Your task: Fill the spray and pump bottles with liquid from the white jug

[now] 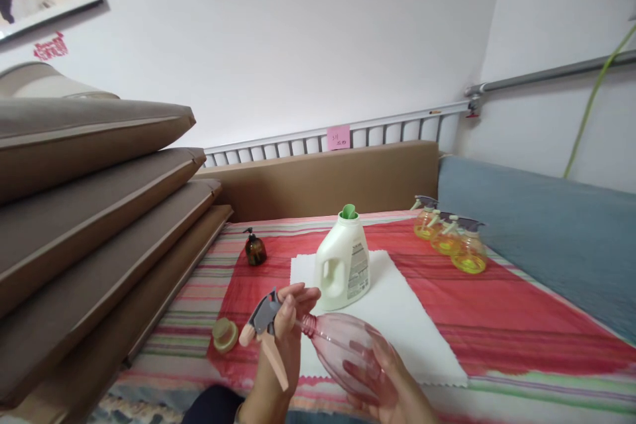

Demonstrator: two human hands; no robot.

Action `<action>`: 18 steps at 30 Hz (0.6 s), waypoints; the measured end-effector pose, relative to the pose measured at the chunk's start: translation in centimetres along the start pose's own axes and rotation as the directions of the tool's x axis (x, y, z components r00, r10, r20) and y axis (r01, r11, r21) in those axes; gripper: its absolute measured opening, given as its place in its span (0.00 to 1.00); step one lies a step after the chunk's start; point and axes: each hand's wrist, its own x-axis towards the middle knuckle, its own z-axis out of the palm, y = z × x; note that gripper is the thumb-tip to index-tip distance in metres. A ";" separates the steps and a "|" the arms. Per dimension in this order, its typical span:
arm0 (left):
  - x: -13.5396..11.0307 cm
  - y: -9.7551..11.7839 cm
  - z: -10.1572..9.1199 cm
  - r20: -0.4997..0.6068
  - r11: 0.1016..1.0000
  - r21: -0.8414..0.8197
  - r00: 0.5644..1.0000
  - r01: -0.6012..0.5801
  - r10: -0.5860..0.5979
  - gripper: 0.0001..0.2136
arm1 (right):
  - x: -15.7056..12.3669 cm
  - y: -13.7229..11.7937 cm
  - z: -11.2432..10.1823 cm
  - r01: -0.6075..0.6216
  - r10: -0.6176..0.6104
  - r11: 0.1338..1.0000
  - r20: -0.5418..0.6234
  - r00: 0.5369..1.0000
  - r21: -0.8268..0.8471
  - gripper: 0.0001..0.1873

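A clear pink bottle (342, 351) lies tilted in front of me, its ridged neck toward the left. My right hand (397, 377) is wrapped round its body; some fingers show through the plastic. My left hand (285, 338) is at the neck end, its fingers closed about a grey and peach trigger spray head (265, 318). A thin tube runs inside the bottle. My fingers hide the joint, so I cannot tell whether the head sits on the neck. Just beyond, a white detergent jug (342, 265) with a green spout stands upright on a white cloth (407, 318).
A pale round cap (224, 334) and a brown pump bottle (255, 250) are on the left of the red striped cover (521, 318). Several spray bottles with yellow liquid (468, 255) stand at the back right. Stacked cushions (99, 212) rise at the left.
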 end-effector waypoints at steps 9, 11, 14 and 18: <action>-1.0 -1.5 0.0 0.078 0.994 0.101 0.996 -0.043 0.035 0.14 | -1.6 0.2 0.4 0.089 -0.090 0.996 0.065 0.994 0.016 0.42; -1.4 -1.1 0.4 0.099 0.997 0.077 0.995 -0.013 0.005 0.12 | -1.5 0.7 0.3 0.072 -0.075 0.997 0.090 0.993 0.035 0.45; -1.5 -0.2 0.8 0.090 0.998 0.053 0.996 0.019 -0.024 0.11 | -1.4 1.4 0.0 0.052 -0.060 0.997 0.165 0.985 0.054 0.54; -1.5 1.1 1.0 0.023 0.999 0.023 0.999 -0.039 0.039 0.10 | -2.4 1.3 -0.8 -0.009 -0.004 0.999 0.340 0.940 0.038 0.62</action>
